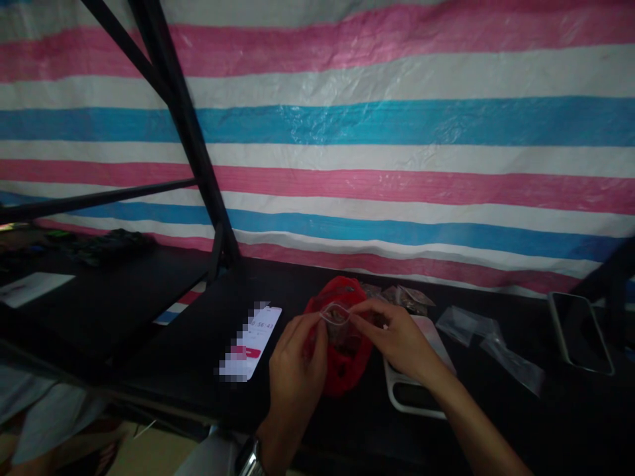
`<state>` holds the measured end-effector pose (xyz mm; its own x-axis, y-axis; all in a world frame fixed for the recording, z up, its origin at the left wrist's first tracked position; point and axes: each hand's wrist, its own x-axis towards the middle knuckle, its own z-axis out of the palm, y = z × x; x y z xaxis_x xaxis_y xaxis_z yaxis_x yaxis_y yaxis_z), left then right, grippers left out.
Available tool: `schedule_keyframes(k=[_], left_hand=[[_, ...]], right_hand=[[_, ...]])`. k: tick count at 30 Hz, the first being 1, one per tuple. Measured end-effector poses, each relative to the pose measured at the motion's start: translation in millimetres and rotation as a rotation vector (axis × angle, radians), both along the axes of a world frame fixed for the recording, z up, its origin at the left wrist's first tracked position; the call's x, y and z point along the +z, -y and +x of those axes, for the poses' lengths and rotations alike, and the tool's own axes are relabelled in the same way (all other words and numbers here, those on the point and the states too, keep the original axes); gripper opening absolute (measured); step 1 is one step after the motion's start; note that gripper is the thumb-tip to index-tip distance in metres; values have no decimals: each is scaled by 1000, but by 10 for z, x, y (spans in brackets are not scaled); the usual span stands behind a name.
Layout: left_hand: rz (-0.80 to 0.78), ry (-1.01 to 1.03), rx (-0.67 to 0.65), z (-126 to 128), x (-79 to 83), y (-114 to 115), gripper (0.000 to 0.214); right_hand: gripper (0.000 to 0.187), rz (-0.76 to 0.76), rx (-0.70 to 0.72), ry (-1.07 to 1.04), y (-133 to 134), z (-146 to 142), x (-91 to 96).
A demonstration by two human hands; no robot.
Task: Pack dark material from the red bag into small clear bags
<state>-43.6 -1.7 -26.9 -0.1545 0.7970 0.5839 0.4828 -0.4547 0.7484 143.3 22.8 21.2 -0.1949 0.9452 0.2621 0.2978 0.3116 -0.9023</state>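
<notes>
Between my two hands is a small clear zip bag (337, 324), its mouth spread into an oval. My left hand (299, 357) pinches the left end of the bag's rim. At the right end of that rim, the fingers of my right hand (397, 334) are closed on it too. Something small lies inside the bag, too blurred to name. Directly beneath it is a red bag or basket (358, 370), partly covered by my hands. My right forearm passes over a white kitchen scale (397, 391). Filled clear bags (409, 299) lie behind the scale.
Flat clear bags (513, 360) rest on the black table right of the scale, near a dark-screened phone (580, 334). A lit phone (255, 344) lies on the left. A black metal post (191, 142) rises before a striped sheet (397, 125). Part of a person (49, 423) shows lower left.
</notes>
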Motion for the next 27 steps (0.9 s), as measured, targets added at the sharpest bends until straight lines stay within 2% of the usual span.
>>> schedule_keyframes(k=[5, 9, 12, 16, 20, 23, 27], left_hand=[[4, 79, -28, 52, -4, -15, 17], [-30, 156, 7, 53, -1, -29, 19], [-67, 224, 75, 27, 21, -43, 23], [-96, 288, 114, -3, 63, -66, 26], [-95, 296, 132, -6, 53, -79, 25], [-54, 236, 128, 10, 48, -57, 23], [132, -60, 35, 85, 189, 31, 16]], right_hand=[[19, 129, -20, -14, 50, -13, 34], [17, 156, -149, -75, 33, 225, 38], [20, 90, -281, -59, 20, 613, -9], [27, -111, -374, 133, 21, 1137, -162], [22, -161, -449, 300, 23, 1386, -308], [23, -151, -446, 322, 23, 1419, -355], [25, -70, -531, 340, -21, 1448, -375]])
